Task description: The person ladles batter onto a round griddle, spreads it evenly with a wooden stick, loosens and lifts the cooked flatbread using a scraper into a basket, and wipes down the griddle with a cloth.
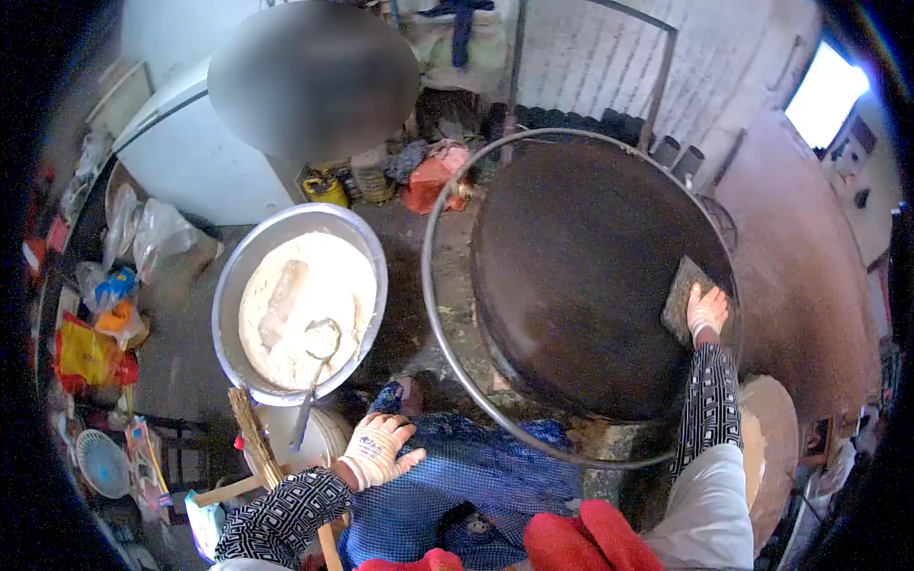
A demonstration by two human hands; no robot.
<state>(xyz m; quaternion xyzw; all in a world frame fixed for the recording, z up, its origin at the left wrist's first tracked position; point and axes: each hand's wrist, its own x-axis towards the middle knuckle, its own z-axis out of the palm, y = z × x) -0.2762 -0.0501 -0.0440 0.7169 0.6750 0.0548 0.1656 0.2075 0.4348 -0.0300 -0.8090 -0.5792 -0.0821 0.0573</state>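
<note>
My right hand [707, 310], in a pale glove, is on a flat grey wiping pad [679, 297] at the right side of a large round black griddle [581, 276]. The fingers press over the pad's edge; its underside is hidden. My left hand [379, 452], also gloved, rests palm down on the blue checked cloth [447, 476] over my lap, fingers spread and holding nothing. Left of the griddle stands a big metal basin [225, 314] of pale batter [328, 271]. A ladle [307, 409] leans in it, its bowl in the batter and its handle over the near rim.
A metal ring [430, 276] surrounds the griddle. Below the basin are a white bucket [328, 433] and a straw brush [249, 428]. A round wooden board [766, 447] is at the right. Plastic bags [167, 233] lie at the left; a person [314, 76], blurred, is behind the basin.
</note>
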